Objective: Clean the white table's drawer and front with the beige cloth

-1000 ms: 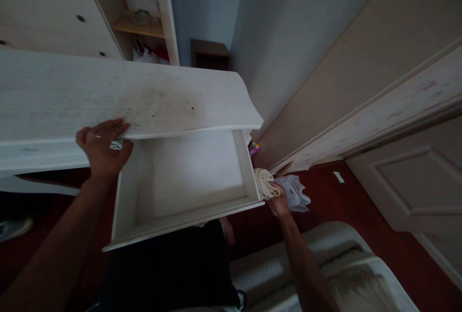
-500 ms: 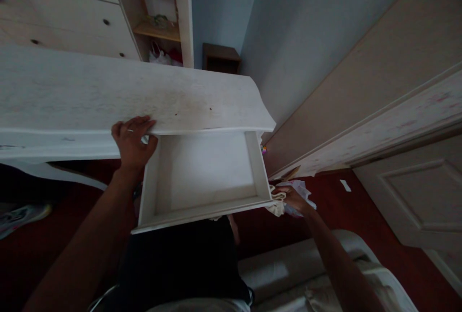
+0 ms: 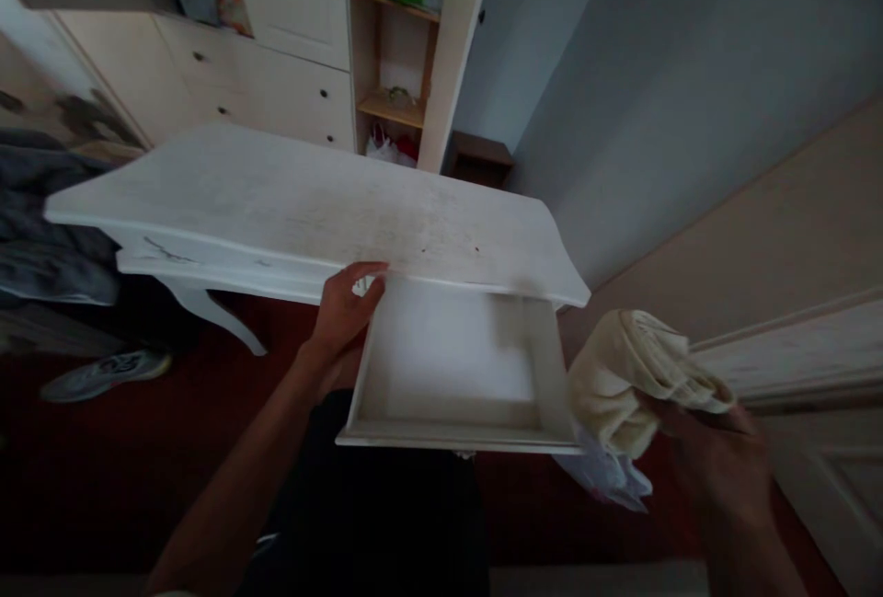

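Observation:
A white drawer (image 3: 455, 367) stands pulled out from the white table (image 3: 331, 192), with nothing visible inside it. My left hand (image 3: 349, 298) grips the table's front edge at the drawer's left side, fingers on the top and thumb below. Right of the drawer, my right hand (image 3: 717, 450) is closed on a folded cream cloth (image 3: 635, 367), held up above the floor. Part of that hand is blurred. Beneath the cloth hangs or lies a whitish plastic bag (image 3: 611, 473); I cannot tell which.
Behind the table is a white cabinet (image 3: 290, 96) with open shelves holding bags. A small brown box-like unit (image 3: 479, 155) is by the grey-blue wall. On the left, a sneaker (image 3: 107, 374) is on the red floor, near dark clothing (image 3: 51, 229). A panelled door (image 3: 834, 468) is at lower right.
My right hand has raised the cream cloth from low beside the drawer to above its right front corner. The view has shifted left and back. My left hand remains at the table edge.

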`<action>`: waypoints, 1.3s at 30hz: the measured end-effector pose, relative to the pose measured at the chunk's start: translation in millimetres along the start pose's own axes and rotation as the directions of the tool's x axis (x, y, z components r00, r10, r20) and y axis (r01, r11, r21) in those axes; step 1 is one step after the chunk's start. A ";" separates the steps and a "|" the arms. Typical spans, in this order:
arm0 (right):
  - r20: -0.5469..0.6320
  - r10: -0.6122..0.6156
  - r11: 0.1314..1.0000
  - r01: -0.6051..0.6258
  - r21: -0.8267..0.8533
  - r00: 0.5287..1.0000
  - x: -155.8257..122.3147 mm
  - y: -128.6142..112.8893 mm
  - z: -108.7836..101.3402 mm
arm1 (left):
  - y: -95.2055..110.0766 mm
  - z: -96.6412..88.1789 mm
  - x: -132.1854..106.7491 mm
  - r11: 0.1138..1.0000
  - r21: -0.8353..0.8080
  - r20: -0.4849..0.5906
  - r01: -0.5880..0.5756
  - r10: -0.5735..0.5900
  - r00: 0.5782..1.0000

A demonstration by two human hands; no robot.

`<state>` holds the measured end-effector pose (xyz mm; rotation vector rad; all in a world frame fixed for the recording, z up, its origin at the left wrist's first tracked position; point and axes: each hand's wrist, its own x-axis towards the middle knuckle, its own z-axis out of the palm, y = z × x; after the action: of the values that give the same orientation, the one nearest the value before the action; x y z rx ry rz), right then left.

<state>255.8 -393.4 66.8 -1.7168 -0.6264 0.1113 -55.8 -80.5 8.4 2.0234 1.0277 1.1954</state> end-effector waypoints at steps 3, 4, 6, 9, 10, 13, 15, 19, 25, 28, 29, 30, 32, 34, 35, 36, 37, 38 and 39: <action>0.198 0.071 0.996 -0.082 0.046 0.978 -29.0 -44.3 65.2 | 39.2 -20.1 -32.6 0.965 -0.246 0.030 0.088 -0.083 0.996; 0.291 0.035 0.996 -0.057 0.068 0.956 -39.9 -54.9 89.0 | 50.8 -26.5 -45.3 0.949 -0.297 0.080 0.108 -0.088 0.993; 0.451 -0.075 0.993 0.027 0.112 0.889 -62.0 -71.0 134.8 | 68.4 -37.6 -69.0 0.922 -0.356 0.191 0.153 -0.089 0.977; 0.510 -0.280 0.959 0.213 0.186 0.814 -94.4 -85.7 191.0 | 77.8 -48.3 -92.4 0.881 -0.410 0.209 0.235 -0.160 0.965; 0.509 -0.327 0.944 0.254 0.210 0.796 -104.7 -88.9 205.1 | 76.6 -50.5 -96.1 0.869 -0.427 0.190 0.250 -0.184 0.964; 0.576 -0.430 0.903 0.332 0.273 0.695 -131.6 -94.2 233.8 | 63.2 -55.2 -97.4 0.832 -0.493 0.124 0.254 -0.221 0.967; 0.671 -0.474 0.879 0.356 0.319 0.570 -144.0 -94.8 243.4 | 48.4 -58.7 -92.9 0.812 -0.529 0.066 0.247 -0.250 0.966; 0.824 -0.414 0.910 0.154 0.385 0.388 -152.9 -88.7 247.5 | 10.2 -65.1 -78.6 0.788 -0.550 -0.061 0.275 -0.367 0.928; 0.932 -0.178 0.980 -0.027 0.196 0.315 -142.9 -58.6 233.2 | -52.4 -43.2 -58.4 0.884 -0.448 -0.043 0.135 -0.172 0.984; 0.919 -0.061 0.997 -0.011 0.070 0.390 -135.1 -39.6 220.7 | -74.5 -15.6 -51.3 0.912 -0.409 0.012 -0.024 0.031 0.999; 0.905 -0.031 0.999 -0.014 0.041 0.424 -132.6 -34.1 216.0 | -80.1 -5.9 -49.2 0.913 -0.404 -0.022 -0.057 0.053 0.998; 0.887 -0.009 0.999 -0.024 0.022 0.462 -130.2 -29.3 211.0 | -84.9 3.4 -47.2 0.913 -0.401 -0.058 -0.073 0.055 0.997; 0.845 0.036 0.998 -0.070 0.002 0.534 -126.1 -21.6 200.5 | -91.8 19.2 -43.0 0.916 -0.395 -0.142 -0.074 0.019 0.990; 0.800 0.083 0.992 -0.122 -0.012 0.594 -122.9 -16.0 190.3 | -95.3 29.9 -38.5 0.924 -0.379 -0.187 -0.054 -0.019 0.982; 0.777 0.101 0.990 -0.137 -0.019 0.622 -121.7 -13.4 185.5 | -96.1 33.1 -36.3 0.926 -0.375 -0.188 -0.041 -0.032 0.982; 0.752 0.112 0.989 -0.143 -0.024 0.649 -120.7 -10.6 181.0 | -96.4 35.1 -34.5 0.924 -0.381 -0.179 -0.027 -0.045 0.983; 0.728 0.117 0.989 -0.142 -0.027 0.676 -120.1 -7.4 176.5 | -96.5 36.0 -33.4 0.917 -0.398 -0.167 -0.012 -0.059 0.984; 0.703 0.119 0.990 -0.137 -0.030 0.702 -119.9 -3.6 171.9 | -96.4 35.9 -33.3 0.907 -0.421 -0.153 0.005 -0.076 0.985; 0.677 0.117 0.991 -0.129 -0.034 0.726 -120.2 1.0 167.1 | -96.5 35.1 -34.5 0.896 -0.443 -0.137 0.024 -0.094 0.986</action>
<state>87.0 -302.1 -7.4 -1.6817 -1.0393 0.8771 -66.5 -59.9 -97.4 1.5548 0.7910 1.4232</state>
